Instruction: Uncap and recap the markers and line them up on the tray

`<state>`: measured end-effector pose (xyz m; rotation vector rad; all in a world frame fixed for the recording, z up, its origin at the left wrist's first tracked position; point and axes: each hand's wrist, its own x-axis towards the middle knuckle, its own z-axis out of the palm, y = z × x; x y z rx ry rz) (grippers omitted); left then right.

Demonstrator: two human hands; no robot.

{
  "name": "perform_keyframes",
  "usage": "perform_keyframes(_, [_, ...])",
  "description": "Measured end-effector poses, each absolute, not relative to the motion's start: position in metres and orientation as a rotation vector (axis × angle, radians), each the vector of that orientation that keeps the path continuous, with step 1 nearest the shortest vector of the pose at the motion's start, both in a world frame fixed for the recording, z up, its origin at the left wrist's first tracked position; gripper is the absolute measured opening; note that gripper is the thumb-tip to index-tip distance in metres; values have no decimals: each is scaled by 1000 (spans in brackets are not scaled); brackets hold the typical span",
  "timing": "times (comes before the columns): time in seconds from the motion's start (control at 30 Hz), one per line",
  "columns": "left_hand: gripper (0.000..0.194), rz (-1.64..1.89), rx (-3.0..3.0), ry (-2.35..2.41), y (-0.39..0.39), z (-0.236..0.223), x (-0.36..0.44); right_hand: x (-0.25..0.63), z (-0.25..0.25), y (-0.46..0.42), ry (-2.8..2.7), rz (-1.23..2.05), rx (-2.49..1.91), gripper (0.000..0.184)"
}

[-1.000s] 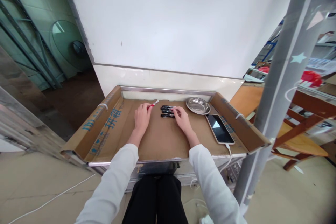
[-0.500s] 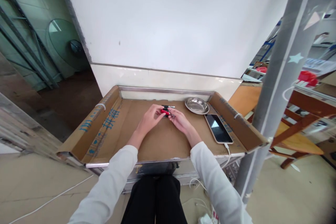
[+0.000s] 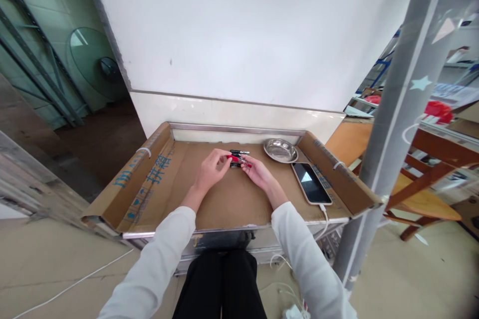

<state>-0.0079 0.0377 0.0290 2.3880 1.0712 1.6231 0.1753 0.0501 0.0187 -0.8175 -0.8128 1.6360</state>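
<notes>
A slim red pen [image 3: 235,158] with a clear, silvery part spans the gap between my two hands. My left hand [image 3: 212,171] pinches its left end between thumb and fingers. At its other end, the fingertips of my right hand [image 3: 257,171] are closed on it. Behind and beneath it, several black pens [image 3: 239,152] with silvery ends lie on the brown cardboard [image 3: 224,204]; my hands partly cover them.
A round metal dish [image 3: 280,150] stands at the back right of the cardboard-lined table. In front of it lies a phone [image 3: 312,183] with a white cable [image 3: 326,219]. Folded cardboard walls rise left and right. A grey post [image 3: 389,109] stands beside the right corner.
My left hand has shifted slightly left, away from my right hand. More of the red pen and of the black pens behind it now shows.
</notes>
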Motion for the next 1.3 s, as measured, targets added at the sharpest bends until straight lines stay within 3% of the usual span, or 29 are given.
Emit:
perform_keyframes(0.17, [14,1707,2310,1134,38,33,-13,178,20,51,-724,1591,-854,8])
perform_keyframes(0.33, [11,1385,2399,998,38,32,-12,181,15,54,-772,1381,-861,15])
perform_keyframes(0.47, [10,1053,2504,938,40,27,-11,179,8,54,-1050,1042,-923,21])
perform_keyframes(0.63, [11,923,2602,985,45,18,-13,172,4,41,-1583,696,-967,10])
perform_keyframes(0.83, [15,940,2694,1085,48,15,-15,166,2,26,-1954,666,-966,47])
perform_keyframes(0.93, [14,925,2678,1089,47,16,-15,169,2,23,-2079,479,-1040,52])
perform_keyframes(1.07, [16,928,2662,1043,45,16,-13,180,4,19,-2036,146,-1301,51])
perform_keyframes(1.3, [22,881,2712,1028,42,18,-8,192,9,16,-1970,-23,-1588,17])
